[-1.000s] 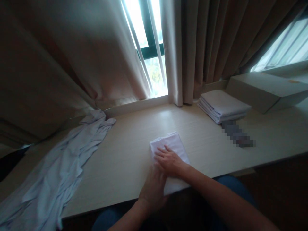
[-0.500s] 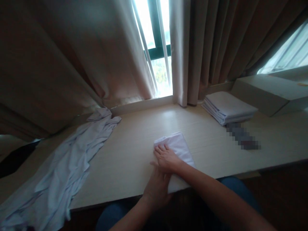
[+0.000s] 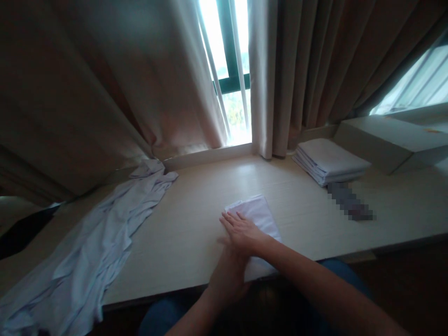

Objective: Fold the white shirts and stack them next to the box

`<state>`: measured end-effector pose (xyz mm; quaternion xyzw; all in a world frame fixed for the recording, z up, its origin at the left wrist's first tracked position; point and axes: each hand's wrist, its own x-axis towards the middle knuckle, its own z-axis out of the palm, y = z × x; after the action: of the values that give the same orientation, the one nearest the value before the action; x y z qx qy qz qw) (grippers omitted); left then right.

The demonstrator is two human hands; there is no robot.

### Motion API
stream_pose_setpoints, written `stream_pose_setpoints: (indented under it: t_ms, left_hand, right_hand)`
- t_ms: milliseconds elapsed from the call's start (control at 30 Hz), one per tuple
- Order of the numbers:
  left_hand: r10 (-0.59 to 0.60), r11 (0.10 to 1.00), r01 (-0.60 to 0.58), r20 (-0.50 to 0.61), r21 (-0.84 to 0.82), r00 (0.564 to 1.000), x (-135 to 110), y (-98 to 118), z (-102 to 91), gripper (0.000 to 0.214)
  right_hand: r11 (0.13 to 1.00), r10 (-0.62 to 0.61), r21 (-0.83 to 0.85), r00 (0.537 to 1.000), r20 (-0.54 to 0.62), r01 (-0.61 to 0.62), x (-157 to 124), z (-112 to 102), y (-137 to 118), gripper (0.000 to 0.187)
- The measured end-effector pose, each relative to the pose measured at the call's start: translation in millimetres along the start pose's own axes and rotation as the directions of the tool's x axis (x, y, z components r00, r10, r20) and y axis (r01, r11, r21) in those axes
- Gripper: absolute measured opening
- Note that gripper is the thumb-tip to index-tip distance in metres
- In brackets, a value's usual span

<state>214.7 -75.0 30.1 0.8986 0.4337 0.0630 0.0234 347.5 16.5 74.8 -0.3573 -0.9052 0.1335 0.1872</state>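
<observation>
A white cloth [image 3: 263, 218], folded into a flat rectangle, lies close to the table's front edge. My right hand [image 3: 241, 233] rests flat on its left part, fingers stretched out towards the left edge. Beside that edge, lower down, is my left hand [image 3: 227, 271], back of the hand up. The right hand overlaps its fingers, so they are mostly hidden; one fingertip shows on the left and the hand looks spread. Neither hand visibly grips the cloth.
A loose heap of white cloths [image 3: 101, 238] covers the table's left side and hangs over the front edge. Several folded cloths are stacked [image 3: 331, 158] at the back right, before a pale box [image 3: 381, 140]. A pixelated dark item [image 3: 350, 201] lies near the stack. Curtains [image 3: 168, 93] line the back.
My right hand has slid slightly left, its fingertips now reaching past the folded cloth's left edge. The left hand stays low beside it, a little more covered. The view has shifted slightly.
</observation>
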Motion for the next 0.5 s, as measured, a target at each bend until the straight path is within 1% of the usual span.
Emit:
stream_pose_setpoints:
  t_ms: [67,100,133,200,267,333,433,500]
  left_hand:
    - [0.007,1.000,-0.007,0.001,-0.010,1.000,-1,-2,2.5,0.082]
    - [0.002,1.000,-0.002,0.004,-0.010,1.000,-2,-2,3.3,0.083]
    - [-0.008,1.000,0.008,0.009,-0.005,1.000,-2,-2,3.5,0.086]
    - [-0.032,0.999,0.032,0.018,0.011,0.999,-2,0,2.0,0.094]
    - [-0.050,0.998,0.050,0.026,0.033,0.998,-1,3,-1.0,0.100]
    - [-0.058,0.997,0.056,0.032,0.052,0.998,-1,5,-3.8,0.100]
    - [-0.060,0.996,0.058,0.038,0.067,0.997,0,6,-5.1,0.099]
    - [-0.060,0.996,0.057,0.037,0.071,0.998,0,5,-4.4,0.099]
  right_hand:
    - [1.000,-0.018,0.009,0.999,0.029,0.018,-19,-2,-3,0.068]
    - [1.000,-0.010,0.009,0.999,0.050,0.009,-28,-2,-2,0.067]
    - [1.000,0.007,0.003,0.998,0.062,-0.007,-34,-1,2,0.066]
    - [0.999,0.042,-0.027,0.998,0.050,-0.041,-43,-1,16,0.063]
    - [0.995,0.078,-0.070,0.997,0.009,-0.078,-46,-3,35,0.058]
    - [0.985,0.136,-0.107,0.990,-0.023,-0.138,-44,-7,55,0.053]
    - [0.964,0.233,-0.127,0.972,-0.027,-0.234,-39,-13,78,0.052]
    - [0.952,0.281,-0.121,0.960,-0.020,-0.281,-37,-14,87,0.053]
